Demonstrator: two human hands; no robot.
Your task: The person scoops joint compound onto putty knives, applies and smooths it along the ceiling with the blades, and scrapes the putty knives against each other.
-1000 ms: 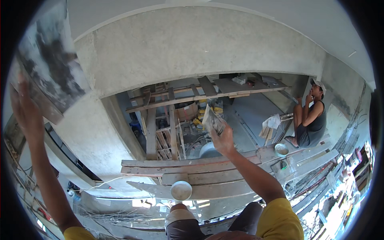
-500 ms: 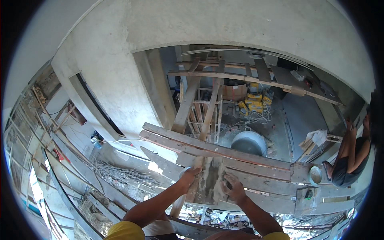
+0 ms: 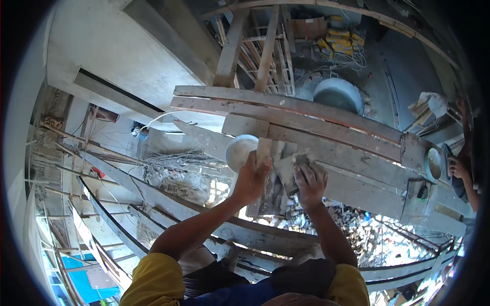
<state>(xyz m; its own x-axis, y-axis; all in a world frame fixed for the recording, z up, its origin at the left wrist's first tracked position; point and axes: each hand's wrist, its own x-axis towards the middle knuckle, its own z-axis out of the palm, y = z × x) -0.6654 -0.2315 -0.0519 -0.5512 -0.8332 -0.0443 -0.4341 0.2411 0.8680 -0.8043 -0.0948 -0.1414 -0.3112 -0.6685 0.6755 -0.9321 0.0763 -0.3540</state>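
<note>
- left hand [image 3: 251,181] dropped from 9 o'clock to about 6, stained board [image 3: 270,201] came down with it
- right hand [image 3: 310,186] was way off from it a second ago, now it's just beside, at its 3
- co-worker's hand [image 3: 459,168], held high earlier, is down near the small bowl [image 3: 434,164] at 3 o'clock

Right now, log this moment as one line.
left hand: gripping stained board | right hand: gripping flat tool | pale bowl: beside left hand
</note>
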